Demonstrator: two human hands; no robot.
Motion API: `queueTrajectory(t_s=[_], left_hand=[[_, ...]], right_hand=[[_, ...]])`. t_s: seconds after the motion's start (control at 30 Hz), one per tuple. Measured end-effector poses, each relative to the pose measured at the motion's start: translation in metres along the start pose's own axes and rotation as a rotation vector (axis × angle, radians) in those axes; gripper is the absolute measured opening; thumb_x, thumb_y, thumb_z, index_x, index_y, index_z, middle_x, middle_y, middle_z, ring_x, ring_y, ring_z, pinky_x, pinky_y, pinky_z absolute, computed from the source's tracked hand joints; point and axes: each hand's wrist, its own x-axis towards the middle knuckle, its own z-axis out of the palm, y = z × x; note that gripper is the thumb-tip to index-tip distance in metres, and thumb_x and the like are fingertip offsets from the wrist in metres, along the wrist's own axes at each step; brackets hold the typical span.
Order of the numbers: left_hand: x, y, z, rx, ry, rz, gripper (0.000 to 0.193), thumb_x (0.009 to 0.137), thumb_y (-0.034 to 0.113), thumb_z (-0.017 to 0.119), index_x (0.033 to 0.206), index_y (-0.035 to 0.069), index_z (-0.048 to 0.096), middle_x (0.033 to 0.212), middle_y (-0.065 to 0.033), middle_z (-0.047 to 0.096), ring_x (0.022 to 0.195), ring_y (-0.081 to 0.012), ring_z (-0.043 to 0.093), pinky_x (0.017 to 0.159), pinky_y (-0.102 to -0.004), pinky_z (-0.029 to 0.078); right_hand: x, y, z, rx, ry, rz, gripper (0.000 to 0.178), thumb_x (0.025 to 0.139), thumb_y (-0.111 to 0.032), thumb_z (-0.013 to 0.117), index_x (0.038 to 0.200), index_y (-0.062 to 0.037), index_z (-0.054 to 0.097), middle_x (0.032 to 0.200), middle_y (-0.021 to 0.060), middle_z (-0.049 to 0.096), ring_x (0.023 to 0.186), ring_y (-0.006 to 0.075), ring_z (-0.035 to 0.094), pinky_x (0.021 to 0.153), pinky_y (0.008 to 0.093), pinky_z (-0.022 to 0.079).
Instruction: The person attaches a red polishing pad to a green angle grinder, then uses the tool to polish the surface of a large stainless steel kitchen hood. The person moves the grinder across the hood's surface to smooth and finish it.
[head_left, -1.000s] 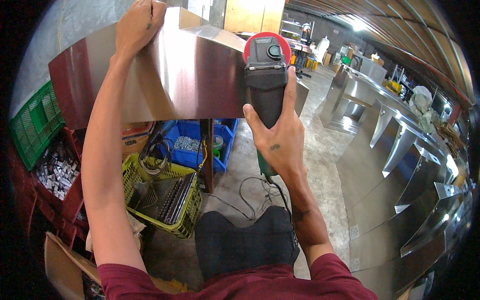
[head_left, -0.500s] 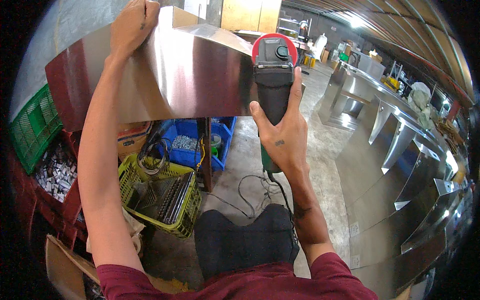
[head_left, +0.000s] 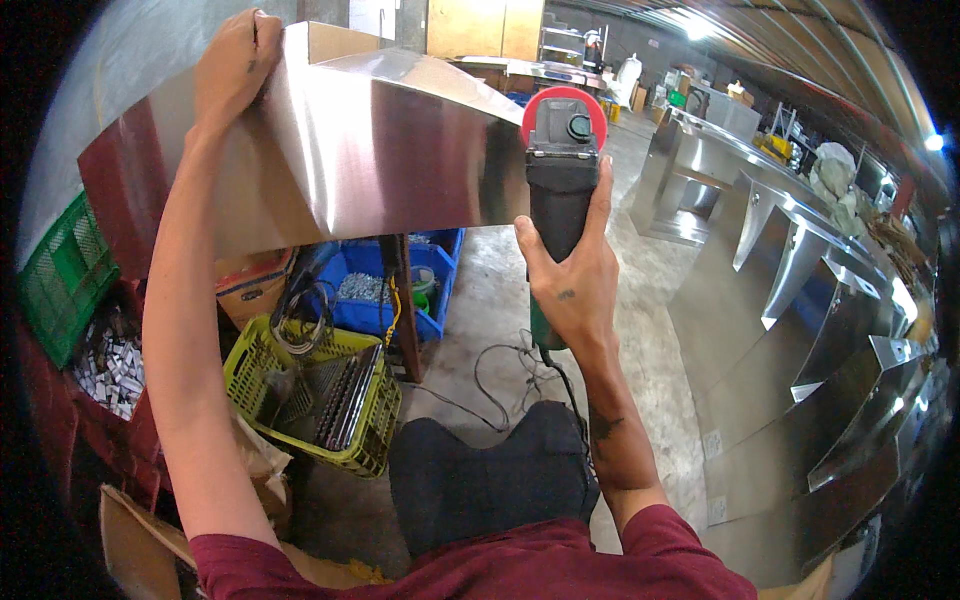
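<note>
Right grip (head_left: 575, 285) wraps a grinder (head_left: 560, 185), left grip (head_left: 236, 68) clenches a metal panel (head_left: 400, 150), while pale labels (head_left: 713, 444) look illegible.

Workpiece: sheet-metal panel (head_left: 370, 160), silver, brushed finish, with bright vertical reflections and dark reddish patches toward both ends. Broad front face stands near upright; lower edge appears as a long shallow curve in this lens. A paler surface slopes back from the upper edge at right; a short flange rises near the middle of the top.

Tool: angle grinder (head_left: 558, 200), black head and body, dark green rear section, round dark button on the head. Held lengthwise, head pointing away, at the panel's right end. Red disc (head_left: 566, 93) shows around the head; contact with metal cannot be determined. Black cord trails from the rear.
</note>
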Motion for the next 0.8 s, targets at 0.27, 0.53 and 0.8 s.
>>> queueTrajectory(t_s=[0.27, 0.53, 0.8], left_hand=[[0.002, 0.003, -0.006, 0.014, -0.041, -0.032, 0.045, 0.112, 0.038, 0.042, 0.103, 0.001, 0.064, 0.109, -0.0225, 0.071, 0.109, -0.0440, 0.065, 0.092, -0.0523, 0.051], [0.003, 0.007, -0.009, 0.075, -0.059, -0.032, 0.044, 0.112, 0.037, 0.043, 0.103, 0.000, 0.065, 0.108, -0.0230, 0.071, 0.109, -0.0439, 0.065, 0.093, -0.0532, 0.051], [-0.001, 0.015, -0.012, 0.055, -0.025, 0.026, 0.037, 0.109, 0.032, 0.048, 0.100, 0.000, 0.065, 0.107, -0.0226, 0.071, 0.109, -0.0451, 0.065, 0.094, -0.0545, 0.053]], right_hand=[[-0.008, 0.028, -0.017, -0.043, 0.075, 0.094, 0.107, 0.096, -0.025, 0.078, 0.176, -0.0081, 0.008, 0.115, 0.0301, 0.076, 0.093, 0.0458, 0.079, 0.079, 0.0492, 0.062], [-0.008, 0.063, -0.049, 0.030, 0.132, 0.337, 0.105, 0.098, -0.035, 0.078, 0.175, -0.0084, 0.011, 0.107, 0.0240, 0.076, 0.086, 0.0368, 0.077, 0.080, 0.0457, 0.059], [-0.012, 0.008, -0.039, 0.269, 0.044, 0.182, 0.104, 0.099, -0.026, 0.078, 0.176, -0.0124, 0.010, 0.112, 0.0168, 0.074, 0.089, 0.0251, 0.075, 0.079, 0.0385, 0.060]])
